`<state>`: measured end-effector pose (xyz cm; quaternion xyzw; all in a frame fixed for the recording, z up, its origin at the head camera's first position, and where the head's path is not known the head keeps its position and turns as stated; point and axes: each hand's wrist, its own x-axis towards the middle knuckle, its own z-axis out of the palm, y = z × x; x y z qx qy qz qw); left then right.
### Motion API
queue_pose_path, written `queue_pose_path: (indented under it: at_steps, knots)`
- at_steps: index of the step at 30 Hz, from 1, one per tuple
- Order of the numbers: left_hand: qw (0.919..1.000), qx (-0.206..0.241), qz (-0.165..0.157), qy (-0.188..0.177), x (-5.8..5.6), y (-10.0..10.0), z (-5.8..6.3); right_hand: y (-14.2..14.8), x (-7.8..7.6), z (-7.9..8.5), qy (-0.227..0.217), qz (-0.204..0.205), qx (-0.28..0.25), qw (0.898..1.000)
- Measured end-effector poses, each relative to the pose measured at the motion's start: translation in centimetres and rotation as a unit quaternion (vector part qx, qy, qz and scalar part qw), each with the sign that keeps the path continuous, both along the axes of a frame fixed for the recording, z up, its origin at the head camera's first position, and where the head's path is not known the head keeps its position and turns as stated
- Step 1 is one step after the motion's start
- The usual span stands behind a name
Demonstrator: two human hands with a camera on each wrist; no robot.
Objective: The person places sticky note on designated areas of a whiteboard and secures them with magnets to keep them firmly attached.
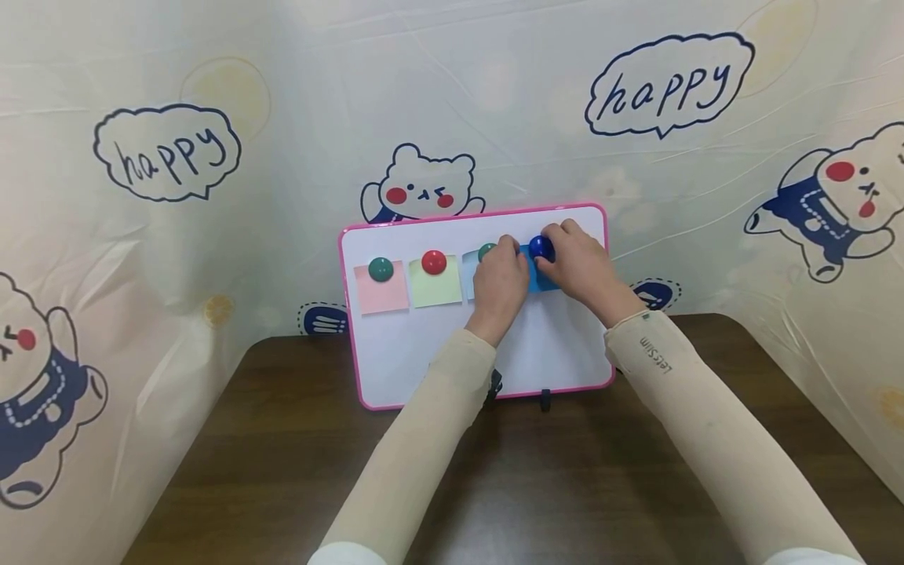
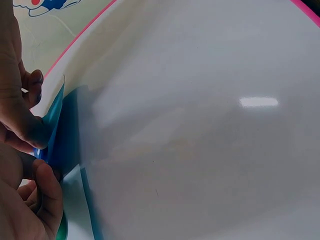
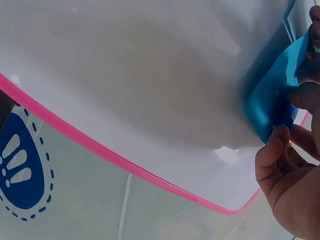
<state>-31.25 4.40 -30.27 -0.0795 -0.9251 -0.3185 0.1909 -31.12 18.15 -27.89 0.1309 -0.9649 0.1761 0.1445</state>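
My right hand pinches a round blue magnet near the upper right of a pink-framed whiteboard. Under that magnet is a bright blue sticky note, its lower edge lifted off the board in both wrist views. My left hand, beside it, grips the note's left side with curled fingers; the right wrist view shows its thumb on the blue paper. Behind the left hand, a light blue note and a green magnet are partly hidden.
Left on the board, a green magnet holds a pink note, and a red magnet holds a pale green note. The board leans upright on a dark wooden table, before a printed curtain.
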Motion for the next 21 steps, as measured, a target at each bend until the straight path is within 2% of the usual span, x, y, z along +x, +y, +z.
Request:
queue_pose_path:
  at_steps: [21]
  knots:
    - [1.0,-0.007,0.0,0.005,0.17,-0.03,0.04,0.06,0.2,-0.52,0.037,0.001,0.035,0.999]
